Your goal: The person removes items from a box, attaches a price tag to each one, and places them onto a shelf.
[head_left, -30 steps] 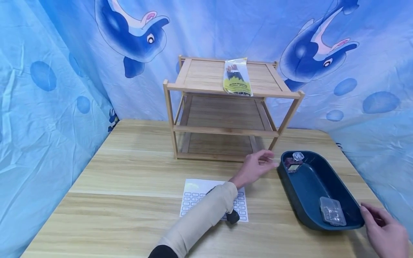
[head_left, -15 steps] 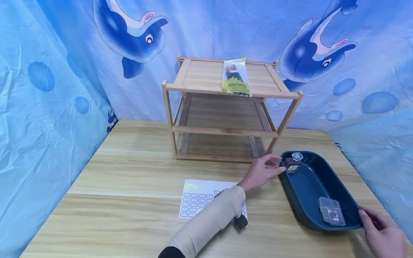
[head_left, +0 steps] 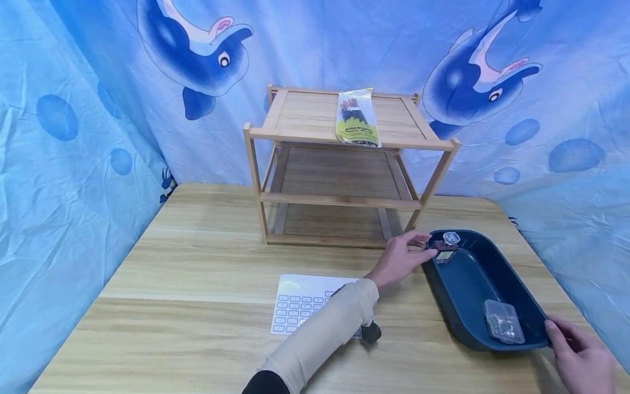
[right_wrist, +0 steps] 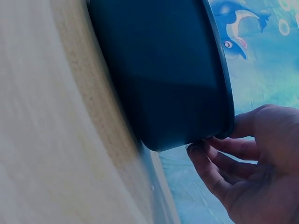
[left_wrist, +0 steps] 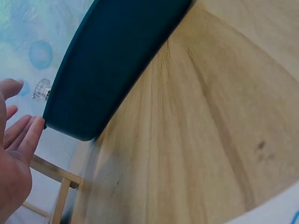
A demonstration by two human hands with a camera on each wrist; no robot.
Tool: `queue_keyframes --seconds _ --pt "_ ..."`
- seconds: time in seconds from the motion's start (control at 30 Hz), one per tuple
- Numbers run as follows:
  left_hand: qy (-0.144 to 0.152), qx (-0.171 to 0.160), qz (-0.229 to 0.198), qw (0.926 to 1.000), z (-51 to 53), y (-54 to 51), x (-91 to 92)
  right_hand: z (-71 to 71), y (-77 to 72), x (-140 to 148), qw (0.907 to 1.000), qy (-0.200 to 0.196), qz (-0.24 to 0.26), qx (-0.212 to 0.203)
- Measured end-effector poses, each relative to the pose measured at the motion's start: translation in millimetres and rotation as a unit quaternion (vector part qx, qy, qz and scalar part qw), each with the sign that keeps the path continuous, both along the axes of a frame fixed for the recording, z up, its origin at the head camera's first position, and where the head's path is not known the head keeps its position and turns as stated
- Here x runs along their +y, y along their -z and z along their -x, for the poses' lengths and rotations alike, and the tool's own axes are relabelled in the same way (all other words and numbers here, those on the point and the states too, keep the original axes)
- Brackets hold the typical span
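Note:
A dark teal plastic basin (head_left: 472, 279) stands on the table at the right in the head view. Inside its far end is a dark red bottle (head_left: 447, 250) with a faceted clear stopper (head_left: 451, 238); a clear plastic box (head_left: 504, 322) lies at the near end. My left hand (head_left: 401, 257) reaches the basin's far left corner. In the left wrist view its straight fingers (left_wrist: 29, 137) touch the rim, and the thumb stands apart above. My right hand (head_left: 581, 353) pinches the near right corner of the rim, thumb on top and fingers beneath.
A three-tier wooden rack (head_left: 339, 200) stands at the back, with a packet of artist brushes (head_left: 358, 119) on its top shelf. A white sheet with printed label boxes (head_left: 300, 306) lies partly under my left forearm. Blue dolphin-print curtains (head_left: 310, 49) surround the table.
My left hand has moved right to the basin's far corner, its fingers now touching the rim. My right hand keeps its hold on the near corner. The view has shifted slightly.

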State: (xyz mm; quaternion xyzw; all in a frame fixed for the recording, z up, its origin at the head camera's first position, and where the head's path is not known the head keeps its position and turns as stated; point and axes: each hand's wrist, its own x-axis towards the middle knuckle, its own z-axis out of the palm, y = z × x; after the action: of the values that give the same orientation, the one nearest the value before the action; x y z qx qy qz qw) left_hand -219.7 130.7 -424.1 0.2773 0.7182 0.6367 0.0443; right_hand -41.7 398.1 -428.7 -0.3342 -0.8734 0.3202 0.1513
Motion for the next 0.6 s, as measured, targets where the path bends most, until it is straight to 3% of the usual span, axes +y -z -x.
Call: queue_keyframes --seconds 0.2,0.6 --pt "0.021 0.023 0.022 0.9993 3.8 -1.9 2.5 0.8 1.2 0.9 1.0000 0.001 0.003 0.003" --pt "0.004 0.089 0.083 0.9926 8.4 -4.4 13.2 0.8 4.5 2.0 0.9996 0.001 -0.015 0.026"
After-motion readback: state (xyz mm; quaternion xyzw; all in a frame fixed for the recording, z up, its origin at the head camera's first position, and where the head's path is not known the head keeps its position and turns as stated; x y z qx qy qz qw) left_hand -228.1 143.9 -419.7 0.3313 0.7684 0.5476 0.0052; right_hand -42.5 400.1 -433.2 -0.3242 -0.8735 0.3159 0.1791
